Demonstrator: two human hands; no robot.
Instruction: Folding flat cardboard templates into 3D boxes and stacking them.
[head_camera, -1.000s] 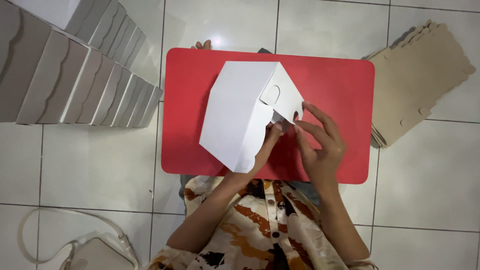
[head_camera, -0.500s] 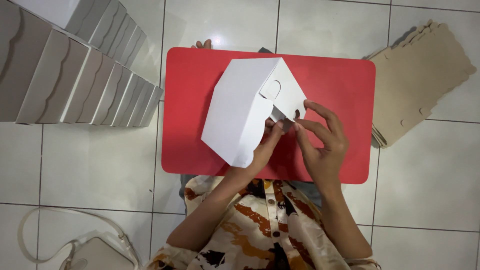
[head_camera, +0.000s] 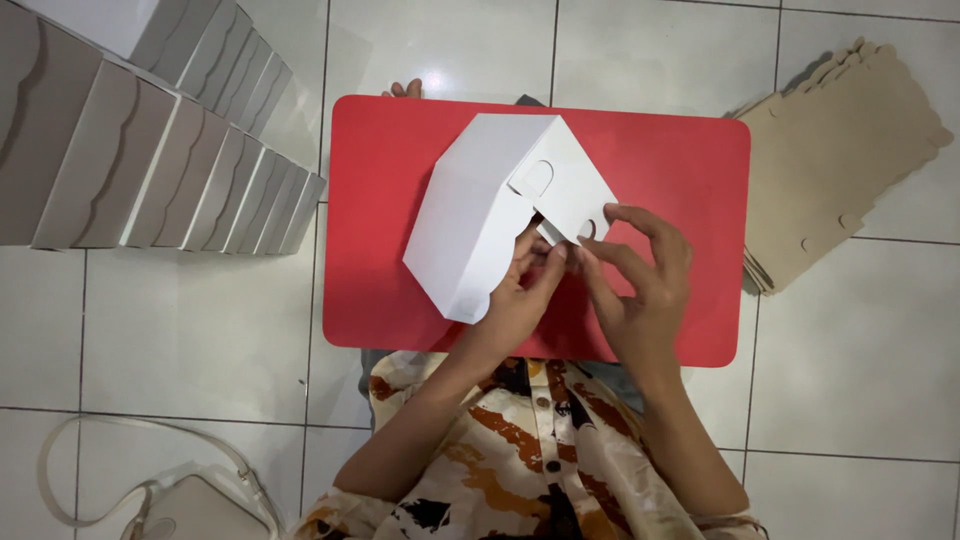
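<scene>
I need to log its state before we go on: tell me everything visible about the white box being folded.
The white box looks like thin white card, partly folded and not closed. It rests tilted on the red tabletop, with a pointed top, a scalloped lower edge and an end flap with round cut-outs. The left hand supports it from below at the open end; the right hand has its fingers at the small flap.

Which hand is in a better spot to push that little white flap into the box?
Probably the right hand. Its fingertips pinch the small flap at the white box's open end. The left hand sits under the box edge, seemingly steadying it over the red board.
</scene>
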